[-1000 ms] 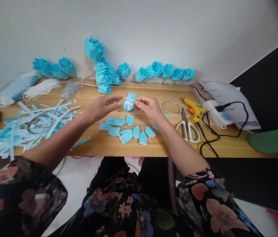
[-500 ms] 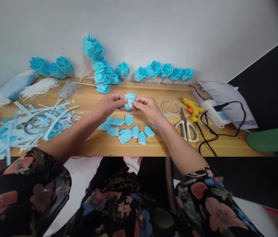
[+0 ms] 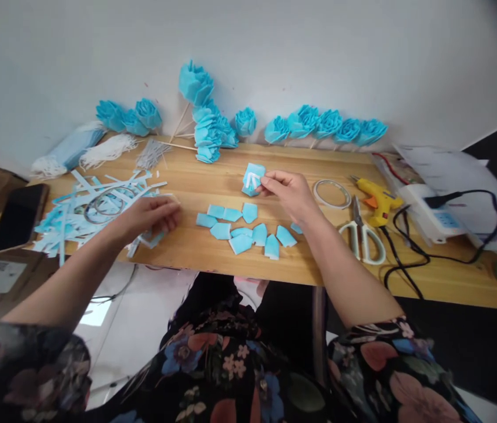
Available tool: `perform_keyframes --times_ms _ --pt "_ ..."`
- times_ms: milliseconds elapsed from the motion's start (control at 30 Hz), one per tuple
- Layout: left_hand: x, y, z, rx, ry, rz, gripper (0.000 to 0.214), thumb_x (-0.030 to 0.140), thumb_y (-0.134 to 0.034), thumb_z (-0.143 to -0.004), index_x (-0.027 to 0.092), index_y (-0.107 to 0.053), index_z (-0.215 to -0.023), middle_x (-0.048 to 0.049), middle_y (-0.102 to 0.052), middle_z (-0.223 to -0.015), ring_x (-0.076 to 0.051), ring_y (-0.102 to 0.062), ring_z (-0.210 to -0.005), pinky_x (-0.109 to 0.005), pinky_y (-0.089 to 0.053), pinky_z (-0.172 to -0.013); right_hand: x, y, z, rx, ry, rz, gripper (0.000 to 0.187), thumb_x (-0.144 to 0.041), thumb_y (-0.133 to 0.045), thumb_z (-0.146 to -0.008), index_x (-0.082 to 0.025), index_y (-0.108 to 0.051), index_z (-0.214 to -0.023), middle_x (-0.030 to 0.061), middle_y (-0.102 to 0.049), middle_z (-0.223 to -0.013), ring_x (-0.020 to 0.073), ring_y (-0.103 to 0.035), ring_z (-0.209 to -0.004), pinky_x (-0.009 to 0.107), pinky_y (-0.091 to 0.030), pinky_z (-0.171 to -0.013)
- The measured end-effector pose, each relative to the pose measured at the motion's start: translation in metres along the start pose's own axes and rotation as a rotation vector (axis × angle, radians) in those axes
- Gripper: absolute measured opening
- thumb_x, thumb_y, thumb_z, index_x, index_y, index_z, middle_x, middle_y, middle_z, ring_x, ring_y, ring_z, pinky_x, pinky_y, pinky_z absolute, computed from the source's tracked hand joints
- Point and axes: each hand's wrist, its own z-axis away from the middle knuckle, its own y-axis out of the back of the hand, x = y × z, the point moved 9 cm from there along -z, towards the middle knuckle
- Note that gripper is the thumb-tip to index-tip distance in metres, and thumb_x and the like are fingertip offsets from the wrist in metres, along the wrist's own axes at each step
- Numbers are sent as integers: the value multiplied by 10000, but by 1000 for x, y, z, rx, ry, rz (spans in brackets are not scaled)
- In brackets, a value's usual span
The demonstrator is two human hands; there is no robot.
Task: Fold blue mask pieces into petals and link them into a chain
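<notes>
My right hand [image 3: 287, 191] is closed, pinching a partly formed light-blue flower [image 3: 252, 179] by its right edge above the table. White strips show on the side of the flower facing me. My left hand [image 3: 157, 212] is at the right edge of a pile of blue and white scraps [image 3: 70, 220], its fingers curled together and slightly blurred. Something pale and thin is by its fingertips, too unclear to name. Between and below the hands lie several cut blue petals [image 3: 259, 234], most of them pointed at one end.
Finished blue flowers [image 3: 328, 123] on sticks line the wall. At right are a tape roll [image 3: 332, 194], scissors [image 3: 363, 238], a yellow glue gun [image 3: 378, 200] and a power strip [image 3: 436, 211] with cables. At left are a phone [image 3: 19, 217] and stacked blue masks [image 3: 72, 150].
My left hand has left the flower and moved left to the scraps. My right hand keeps hold of the flower. The view has shifted left, bringing more of the phone into sight.
</notes>
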Motion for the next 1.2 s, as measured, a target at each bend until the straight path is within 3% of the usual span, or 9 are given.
perform_keyframes --times_ms 67,133,300,400,500,667,867,1200 --pt "20 11 -11 195 -122 27 377 572 -727 -811 196 -724 -782 -62 -713 -715 -156 -634 -599 -256 -514 -558 1 0 0 4 2 8 252 -435 -760 -784 -187 -741 -745 33 -768 -762 122 -643 -680 258 -527 -694" --pt "51 5 -15 284 -250 -18 311 497 -695 -842 189 -721 -802 -56 -720 -754 -140 -609 -605 -257 -497 -575 0 1 1 5 6 16 233 -417 -744 -793 -188 -746 -751 31 -771 -765 124 -653 -691 258 -528 -705" --pt "131 -44 -14 352 -581 -255 184 326 -644 -868 188 -723 -775 -24 -692 -720 -131 -559 -630 -263 -431 -601 -3 -1 2 -3 35 43 229 -415 -725 -805 -191 -750 -758 31 -775 -778 140 -678 -718 268 -539 -730" --pt "155 -77 -28 326 -713 -357 168 253 -614 -876 186 -713 -759 -16 -661 -692 -138 -547 -640 -281 -419 -628 -3 -2 1 -1 52 54 246 -436 -723 -803 -193 -747 -773 29 -772 -774 153 -687 -726 277 -541 -722" --pt "161 -89 -45 402 -783 -417 132 195 -614 -859 189 -700 -758 -21 -650 -698 -157 -561 -681 -302 -413 -663 -3 1 0 24 74 52 246 -440 -720 -799 -194 -737 -790 26 -767 -769 151 -679 -713 275 -530 -701" --pt "149 -88 -52 511 -859 -393 83 176 -641 -859 201 -680 -790 -21 -651 -735 -168 -572 -721 -328 -428 -728 -12 3 2 53 140 76 224 -412 -686 -817 -192 -709 -786 23 -753 -766 155 -683 -730 277 -527 -715" --pt "134 -88 -56 489 -832 -347 29 208 -680 -864 211 -709 -870 -12 -637 -721 -176 -575 -725 -333 -435 -716 -23 3 7 125 246 283 182 -342 -640 -838 -186 -715 -783 4 -710 -705 139 -626 -653 264 -468 -643" --pt "125 -86 -62 496 -762 -274 97 218 -735 -842 214 -642 -815 6 -590 -703 -157 -537 -681 -317 -393 -667 -32 -3 16 164 369 536 130 -262 -626 -889 -209 -723 -823 12 -753 -809 170 -695 -782 293 -507 -783"
